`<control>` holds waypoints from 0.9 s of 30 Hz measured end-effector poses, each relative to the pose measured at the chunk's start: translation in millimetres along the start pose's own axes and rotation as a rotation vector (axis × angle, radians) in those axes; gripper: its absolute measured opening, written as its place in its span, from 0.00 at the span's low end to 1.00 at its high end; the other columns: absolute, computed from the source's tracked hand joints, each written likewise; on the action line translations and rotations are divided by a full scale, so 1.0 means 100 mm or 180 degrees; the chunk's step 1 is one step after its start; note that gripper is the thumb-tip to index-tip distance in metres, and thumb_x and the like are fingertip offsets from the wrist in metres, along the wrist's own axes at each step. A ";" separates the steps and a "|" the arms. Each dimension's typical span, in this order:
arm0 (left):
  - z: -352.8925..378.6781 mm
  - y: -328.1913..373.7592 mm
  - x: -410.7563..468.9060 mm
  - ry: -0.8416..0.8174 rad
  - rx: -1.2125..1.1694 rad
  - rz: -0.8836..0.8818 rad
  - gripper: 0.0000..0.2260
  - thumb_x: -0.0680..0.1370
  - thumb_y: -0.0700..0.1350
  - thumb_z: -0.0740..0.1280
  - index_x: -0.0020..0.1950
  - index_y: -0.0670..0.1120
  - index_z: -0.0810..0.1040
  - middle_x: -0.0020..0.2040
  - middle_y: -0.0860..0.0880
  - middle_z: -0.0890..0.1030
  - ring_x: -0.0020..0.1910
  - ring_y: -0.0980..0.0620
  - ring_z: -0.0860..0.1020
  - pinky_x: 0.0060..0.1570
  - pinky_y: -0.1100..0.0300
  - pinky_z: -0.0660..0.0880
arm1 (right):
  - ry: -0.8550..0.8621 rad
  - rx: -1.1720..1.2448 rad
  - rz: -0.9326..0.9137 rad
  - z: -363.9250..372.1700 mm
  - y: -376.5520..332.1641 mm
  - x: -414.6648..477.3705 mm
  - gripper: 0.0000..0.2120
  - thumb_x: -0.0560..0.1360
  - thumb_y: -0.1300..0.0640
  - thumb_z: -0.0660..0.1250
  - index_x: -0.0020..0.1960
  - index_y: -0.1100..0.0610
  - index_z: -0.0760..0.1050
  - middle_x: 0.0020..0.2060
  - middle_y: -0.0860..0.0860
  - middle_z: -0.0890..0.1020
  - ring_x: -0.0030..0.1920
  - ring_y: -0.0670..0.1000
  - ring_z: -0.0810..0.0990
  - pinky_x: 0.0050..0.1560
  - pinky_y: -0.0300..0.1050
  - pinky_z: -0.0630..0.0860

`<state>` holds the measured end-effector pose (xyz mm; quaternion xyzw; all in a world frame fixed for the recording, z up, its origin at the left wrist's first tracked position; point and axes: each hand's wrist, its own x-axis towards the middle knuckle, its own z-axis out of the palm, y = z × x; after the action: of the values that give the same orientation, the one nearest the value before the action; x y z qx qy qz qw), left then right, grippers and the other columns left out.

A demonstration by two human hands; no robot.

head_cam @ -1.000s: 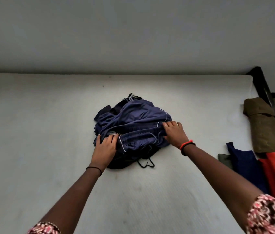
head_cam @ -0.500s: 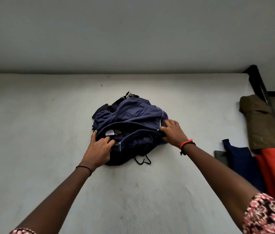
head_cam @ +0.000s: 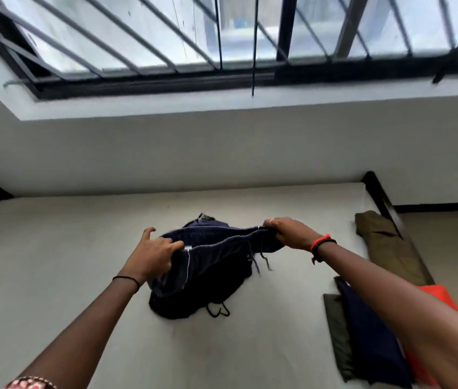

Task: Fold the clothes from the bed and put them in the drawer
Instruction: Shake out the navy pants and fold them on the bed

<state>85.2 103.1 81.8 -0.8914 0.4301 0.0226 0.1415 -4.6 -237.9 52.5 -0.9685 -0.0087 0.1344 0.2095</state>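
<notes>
At the lower left of the frame a patterned sleeve [head_cam: 29,383] is cut off by the bottom edge. The left hand [head_cam: 152,256], left of centre, grips one end of the waistband of the navy track bottoms [head_cam: 213,265], fingers curled round the cloth. The waistband is stretched level above the pale mattress [head_cam: 53,262]. The rest of the garment hangs in a dark bunch whose legs cannot be made out, and its lower folds touch the mattress. A black cord loop [head_cam: 218,311] lies just below them. The right hand [head_cam: 292,234] pinches the other end of the waistband. At the right edge a stack of folded clothes [head_cam: 368,332] is half hidden behind the right forearm. An olive garment [head_cam: 385,242] lies above it by the bed frame.

A second ago both hands pressed on the crumpled heap, which lay flat. Now its top is lifted and pulled wide. The view has also tilted up, so a barred window [head_cam: 222,37] fills the top of the frame.
</notes>
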 end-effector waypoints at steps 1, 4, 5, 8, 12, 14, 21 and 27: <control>-0.23 -0.02 0.03 0.0237 0.0114 0.0041 0.16 0.61 0.39 0.71 0.46 0.52 0.79 0.32 0.52 0.78 0.33 0.51 0.80 0.58 0.44 0.70 | 0.0095 0.0010 -0.0033 -0.23 -0.01 -0.04 0.13 0.74 0.66 0.57 0.55 0.58 0.74 0.49 0.55 0.80 0.50 0.57 0.77 0.45 0.50 0.71; -0.87 -0.13 0.11 0.1044 0.0273 0.0079 0.13 0.61 0.40 0.64 0.42 0.51 0.80 0.29 0.52 0.77 0.27 0.51 0.79 0.54 0.47 0.69 | 0.0349 0.0095 -0.0067 -0.87 0.01 -0.15 0.10 0.73 0.67 0.56 0.49 0.59 0.73 0.47 0.56 0.79 0.47 0.56 0.76 0.45 0.51 0.71; -1.03 -0.18 0.17 0.1221 0.0278 0.0077 0.14 0.63 0.41 0.58 0.42 0.51 0.81 0.29 0.52 0.78 0.28 0.52 0.80 0.55 0.48 0.66 | 0.0442 0.0096 -0.0135 -1.02 0.02 -0.16 0.08 0.73 0.67 0.56 0.48 0.59 0.72 0.46 0.56 0.79 0.45 0.56 0.77 0.45 0.51 0.72; -1.81 -0.28 0.31 0.1699 0.0540 -0.0022 0.14 0.65 0.42 0.59 0.43 0.51 0.81 0.32 0.52 0.81 0.30 0.51 0.81 0.57 0.48 0.62 | 0.0778 0.0034 -0.0229 -1.83 -0.04 -0.36 0.05 0.76 0.64 0.57 0.46 0.59 0.72 0.42 0.52 0.78 0.43 0.55 0.77 0.44 0.51 0.73; -2.67 -0.37 0.41 0.2082 0.0719 -0.0118 0.15 0.67 0.44 0.56 0.45 0.51 0.81 0.34 0.52 0.82 0.32 0.51 0.82 0.58 0.48 0.61 | 0.1083 -0.0026 -0.0443 -2.70 -0.19 -0.65 0.07 0.77 0.63 0.59 0.43 0.54 0.72 0.40 0.50 0.76 0.43 0.53 0.75 0.44 0.49 0.72; -3.11 -0.38 0.46 0.2235 0.0798 -0.0167 0.17 0.67 0.45 0.53 0.45 0.52 0.80 0.34 0.52 0.82 0.33 0.50 0.82 0.57 0.48 0.59 | 0.1249 -0.0045 -0.0491 -3.12 -0.24 -0.82 0.12 0.76 0.63 0.61 0.39 0.48 0.68 0.37 0.44 0.74 0.41 0.50 0.73 0.44 0.46 0.70; -4.62 -0.19 0.45 0.2277 0.0728 -0.0591 0.17 0.67 0.42 0.57 0.51 0.52 0.79 0.42 0.49 0.84 0.42 0.49 0.83 0.63 0.46 0.56 | 0.1778 -0.0199 -0.0585 -4.46 -0.42 -1.52 0.06 0.73 0.65 0.67 0.49 0.58 0.76 0.44 0.51 0.76 0.48 0.51 0.75 0.45 0.39 0.63; -5.69 0.12 0.54 0.2130 0.0314 -0.0774 0.15 0.71 0.40 0.61 0.55 0.52 0.75 0.51 0.49 0.83 0.56 0.50 0.79 0.67 0.49 0.52 | 0.1759 -0.0134 -0.0338 -5.27 -0.40 -2.14 0.07 0.70 0.62 0.73 0.43 0.57 0.75 0.38 0.51 0.77 0.43 0.50 0.74 0.36 0.36 0.66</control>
<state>63.5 -99.2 616.4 -0.8862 0.3439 -0.3082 0.0373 -70.5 -429.9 585.1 -0.9707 -0.0048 -0.1461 0.1905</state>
